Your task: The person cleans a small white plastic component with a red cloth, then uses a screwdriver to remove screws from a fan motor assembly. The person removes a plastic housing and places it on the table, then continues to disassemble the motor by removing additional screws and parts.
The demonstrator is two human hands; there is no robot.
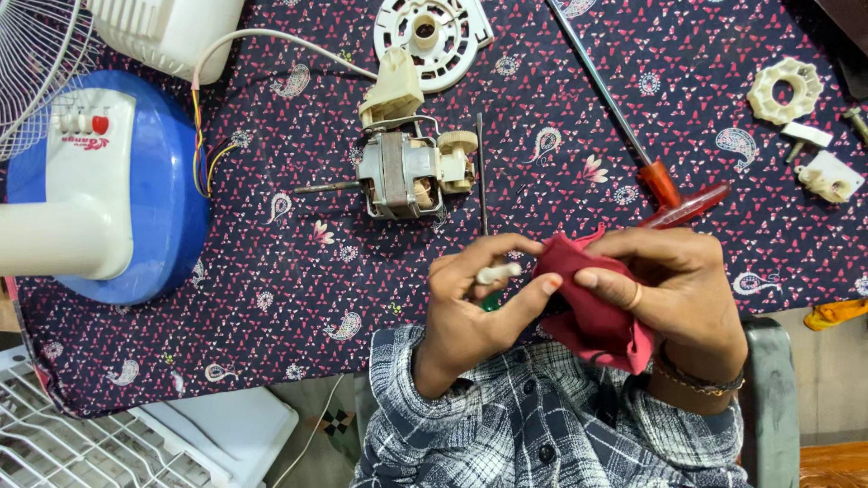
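- A small white part (498, 271) sits pinched in the left hand (475, 307), over the table's near edge.
- The right hand (674, 289) grips a red cloth (592, 307), which touches the part.
- Beyond the hands, a fan motor (407, 172) lies on the patterned table (271, 271).
- A red-handled screwdriver (669, 194) lies to the right.
- The blue fan base (167, 208), far left, bears a white panel with a red label (88, 143).

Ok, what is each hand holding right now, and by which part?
The left hand pinches a small white cylindrical part by its near end. The right hand holds a bunched red cloth against it.
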